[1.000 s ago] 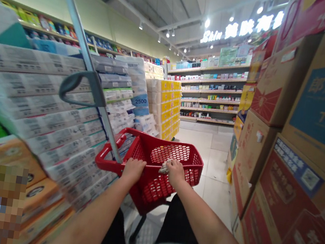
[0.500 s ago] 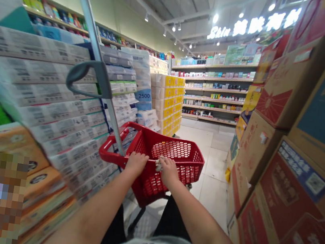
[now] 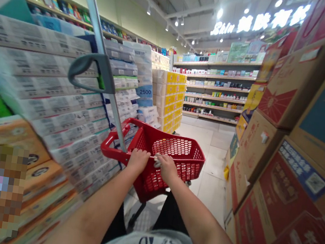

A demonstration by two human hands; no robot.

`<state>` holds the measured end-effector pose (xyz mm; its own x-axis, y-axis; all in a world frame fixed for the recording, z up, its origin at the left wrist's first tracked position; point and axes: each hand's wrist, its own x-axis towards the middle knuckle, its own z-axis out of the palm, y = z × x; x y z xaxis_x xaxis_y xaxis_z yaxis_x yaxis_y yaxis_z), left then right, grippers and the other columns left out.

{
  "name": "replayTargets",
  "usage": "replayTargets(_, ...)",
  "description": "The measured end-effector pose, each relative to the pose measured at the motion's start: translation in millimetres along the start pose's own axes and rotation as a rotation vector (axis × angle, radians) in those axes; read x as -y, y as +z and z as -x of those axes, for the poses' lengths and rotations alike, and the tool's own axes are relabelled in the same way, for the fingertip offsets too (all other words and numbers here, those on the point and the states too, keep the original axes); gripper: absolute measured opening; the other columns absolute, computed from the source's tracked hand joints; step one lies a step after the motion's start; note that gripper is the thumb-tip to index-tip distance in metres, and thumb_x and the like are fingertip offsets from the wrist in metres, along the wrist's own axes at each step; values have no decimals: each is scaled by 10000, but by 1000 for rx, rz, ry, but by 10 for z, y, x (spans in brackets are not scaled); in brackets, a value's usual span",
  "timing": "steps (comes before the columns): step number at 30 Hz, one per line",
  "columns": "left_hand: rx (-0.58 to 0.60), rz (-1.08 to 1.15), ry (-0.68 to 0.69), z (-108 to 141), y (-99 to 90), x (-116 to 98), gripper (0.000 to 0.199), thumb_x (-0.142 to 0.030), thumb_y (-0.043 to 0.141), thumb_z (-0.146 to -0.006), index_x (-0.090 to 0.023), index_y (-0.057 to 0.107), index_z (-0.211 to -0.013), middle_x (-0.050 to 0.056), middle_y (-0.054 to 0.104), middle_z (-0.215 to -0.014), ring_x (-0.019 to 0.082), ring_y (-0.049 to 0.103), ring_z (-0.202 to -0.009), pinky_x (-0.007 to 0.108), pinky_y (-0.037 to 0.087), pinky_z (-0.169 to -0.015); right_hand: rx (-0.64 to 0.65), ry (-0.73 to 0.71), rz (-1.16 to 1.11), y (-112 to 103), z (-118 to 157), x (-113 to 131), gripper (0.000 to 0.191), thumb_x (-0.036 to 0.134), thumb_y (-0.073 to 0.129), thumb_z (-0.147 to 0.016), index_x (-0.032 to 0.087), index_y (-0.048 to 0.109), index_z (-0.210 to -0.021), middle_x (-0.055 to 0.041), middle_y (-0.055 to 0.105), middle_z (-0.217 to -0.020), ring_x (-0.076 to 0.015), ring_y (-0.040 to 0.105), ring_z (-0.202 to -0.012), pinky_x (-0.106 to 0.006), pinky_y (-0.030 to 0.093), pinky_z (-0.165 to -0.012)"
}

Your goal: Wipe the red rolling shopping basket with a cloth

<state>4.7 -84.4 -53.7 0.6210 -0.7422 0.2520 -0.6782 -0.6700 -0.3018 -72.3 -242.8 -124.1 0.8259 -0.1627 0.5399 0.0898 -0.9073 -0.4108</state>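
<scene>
Fingers of the left hand [image 3: 138, 161] are curled down over the near rim of the red basket [image 3: 146, 193], closed on it close to its handle end; their undersides are hidden. The right hand [image 3: 169, 169] lies just to the right on the same rim, its fingers bent and nearly closed, with a pale crumpled item [image 3: 157, 161] caught at their inner side; what this item is cannot be told. The basket, part of a wheeled cart, stands in front of the person, its red handle [image 3: 108, 152] at its left end. A metal pole [image 3: 94, 7] with a grey loop grip [image 3: 106, 75] rises from that end; neither hand touches it. Left of the basket stand wrapped paper packs [image 3: 60, 86]; beyond it, a yellow-sided stack [image 3: 173, 99] and, farther off, stocked shelves [image 3: 216, 87]; to its right, cartons [image 3: 270, 154] with pale floor [image 3: 212, 148] between.

Handling, as judged: the basket is best steadied by equal, light pressure from both hands, since they sit close together and give little leverage against twisting. A wider spacing would control its far end better. The pale item should be tucked clear of the rim, so that it neither slips nor loosens the right-hand grip, and the pole allowed room beside the packs.
</scene>
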Motion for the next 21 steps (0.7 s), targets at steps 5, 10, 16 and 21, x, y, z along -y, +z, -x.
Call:
replayTargets(5,-11,-5,20,20,-3,22,219,-172,436,-908,-154,641,-985,120,684,-982,270,613,-967,422,348,-846,-4,44,-28,-1,-30,3,502,12,476,-789,272,609,-1198,-8,622,-1225,-164,538,-1121,-323,331,-1027)
replayTargets(10,-17,-5,0,-8,14,9,246,-158,407,-913,-138,646,-966,130,686,-958,282,618,-944,433,350,-829,-25,109,-14,32,-109,140,404,46,485,-809,191,623,-1159,-86,633,-1162,-214,529,-1118,-374,335,-1011)
replayTargets(16,-20,-6,12,15,11,-3,277,-169,371,-933,-153,642,-987,121,684,-976,261,609,-950,418,348,-837,27,37,-26,4,-101,186,407,66,504,-831,263,609,-1171,-18,633,-1175,-164,529,-1108,-316,303,-1018)
replayTargets(21,-18,10,-4,1,4,-16,253,-160,399,-915,-151,648,-965,127,685,-960,257,609,-940,418,344,-845,23,134,38,-80,-62,96,288,95,450,-882,183,648,-1071,-85,649,-1089,-211,543,-1066,-363,309,-992)
